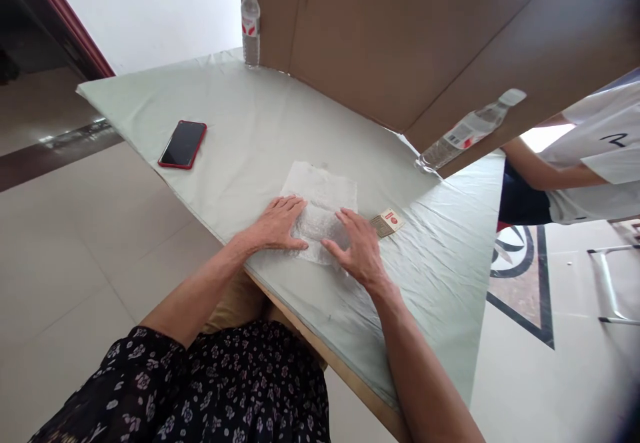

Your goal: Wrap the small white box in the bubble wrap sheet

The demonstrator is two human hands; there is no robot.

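Note:
A thin white sheet [325, 189] with a crinkled, textured surface lies on the cloth-covered table. Whether it is tissue or bubble wrap I cannot tell. My left hand [283, 224] rests on its left edge, fingers stretched out and thumb pointing right. On the opposite edge, my right hand [361, 246] lies with its fingers apart and its thumb toward the left. Between the two hands the middle of the sheet shows a crease. Just right of my right hand, a small beige printed card or packet [387, 223] lies on the cloth.
A phone with a red case [183, 144] lies at the left. A tall brown cardboard panel [360, 36] stands across the back, with one water bottle [251, 26] at its left end and another bottle [470, 133] at its right. Beyond it, a person's arm [550, 173] shows.

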